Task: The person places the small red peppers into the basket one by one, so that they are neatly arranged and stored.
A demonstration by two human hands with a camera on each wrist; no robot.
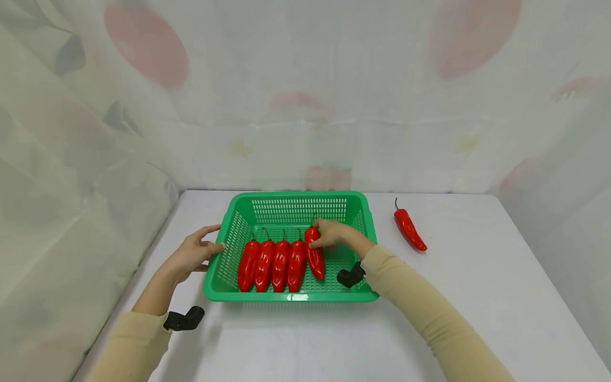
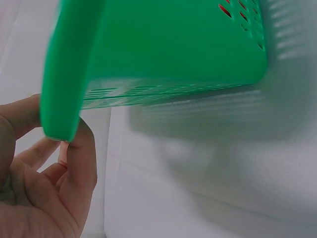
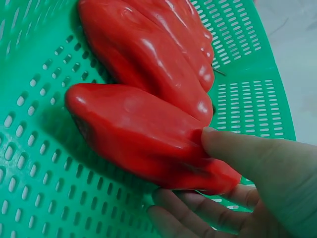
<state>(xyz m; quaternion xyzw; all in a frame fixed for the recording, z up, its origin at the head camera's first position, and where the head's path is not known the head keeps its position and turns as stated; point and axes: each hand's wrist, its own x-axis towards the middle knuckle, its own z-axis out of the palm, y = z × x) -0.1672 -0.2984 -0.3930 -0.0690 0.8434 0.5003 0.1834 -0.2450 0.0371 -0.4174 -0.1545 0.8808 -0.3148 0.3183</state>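
Observation:
A green plastic basket (image 1: 291,296) stands on the white table with several red chili peppers (image 1: 264,265) lined up side by side in its left part. My right hand (image 1: 332,233) reaches over the basket and pinches another red chili pepper (image 3: 143,134) near its stem end, thumb on top and fingers beneath. That pepper lies just right of the row, low inside the basket. At the basket's left rim, my left hand (image 1: 193,252) grips the edge between thumb and fingers, as the left wrist view (image 2: 49,183) confirms for the hand.
One more red chili pepper (image 1: 409,229) lies on the white table (image 1: 477,297) to the right of the basket. A pale patterned curtain (image 1: 296,95) hangs behind the table and along its left and right sides.

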